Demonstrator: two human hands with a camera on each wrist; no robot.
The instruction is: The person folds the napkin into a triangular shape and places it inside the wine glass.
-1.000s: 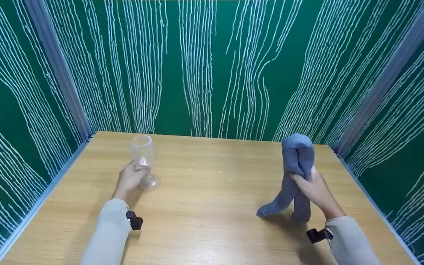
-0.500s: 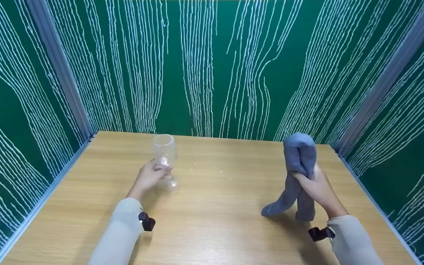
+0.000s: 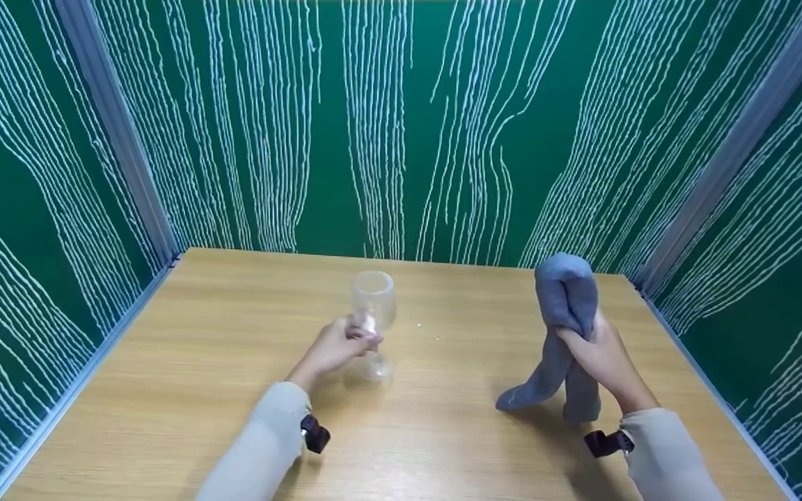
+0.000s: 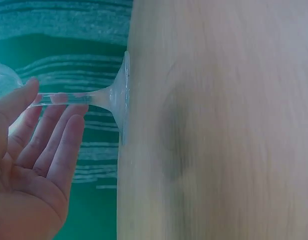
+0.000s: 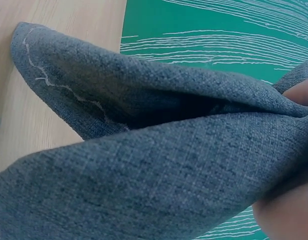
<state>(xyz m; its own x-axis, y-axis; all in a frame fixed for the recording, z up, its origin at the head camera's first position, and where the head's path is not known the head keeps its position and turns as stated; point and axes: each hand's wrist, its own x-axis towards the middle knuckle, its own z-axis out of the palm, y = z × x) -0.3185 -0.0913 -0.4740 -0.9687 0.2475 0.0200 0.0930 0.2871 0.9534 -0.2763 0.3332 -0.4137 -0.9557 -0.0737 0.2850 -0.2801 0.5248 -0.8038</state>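
Observation:
A clear stemmed wine glass (image 3: 374, 299) stands upright near the middle of the table in the head view. My left hand (image 3: 340, 346) pinches its stem between thumb and fingers. In the left wrist view, the glass's round foot (image 4: 121, 100) shows just off the wood, with a shadow beyond it. On the right, a folded grey-blue cloth (image 3: 567, 292) is bunched in my right hand (image 3: 599, 355), its two ends hanging down toward the tabletop. Up close in the right wrist view, the cloth (image 5: 158, 170) has a coarse weave, and a loose pale thread runs along one flap.
The wooden table (image 3: 443, 431) is bounded by green walls (image 3: 436, 139) with wavy white lines at the back and both sides. A few tiny white specks (image 3: 420, 325) lie on the wood between the glass and the cloth.
My left hand has carried the wine glass rightward, from the table's left side to near its middle, and slightly closer to me. My right hand and the cloth have barely moved.

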